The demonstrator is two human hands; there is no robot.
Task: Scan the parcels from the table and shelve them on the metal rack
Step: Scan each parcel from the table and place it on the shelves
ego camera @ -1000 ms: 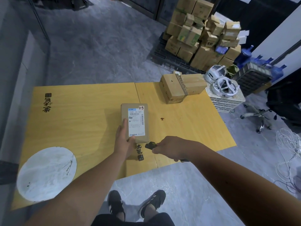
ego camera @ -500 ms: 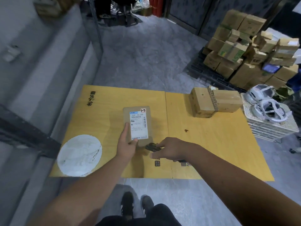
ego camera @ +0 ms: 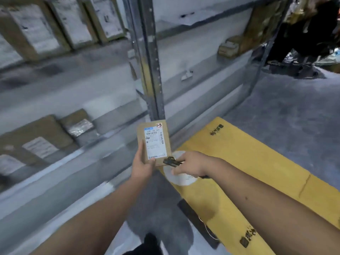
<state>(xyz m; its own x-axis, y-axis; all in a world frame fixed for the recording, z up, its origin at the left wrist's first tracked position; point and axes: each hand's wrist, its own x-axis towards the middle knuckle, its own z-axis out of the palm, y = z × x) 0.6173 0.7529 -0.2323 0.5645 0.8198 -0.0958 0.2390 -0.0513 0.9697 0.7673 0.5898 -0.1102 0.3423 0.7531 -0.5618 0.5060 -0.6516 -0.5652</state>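
Cardboard parcel (ego camera: 154,142) is being held up off the yellow table (ego camera: 257,162), label facing the camera, right in front of the metal rack (ego camera: 150,57). Left hand (ego camera: 142,165) is gripping its lower left corner, thumb lying across the label. Right hand (ego camera: 189,165) is curling round a black scanner (ego camera: 171,161), its nose just beside the parcel's bottom edge. Other parcels (ego camera: 42,138) are sitting blurry on the rack's shelves.

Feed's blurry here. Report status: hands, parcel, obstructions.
Left hand holds parcel label-up. Right hand grips scanner. Rack post directly ahead.
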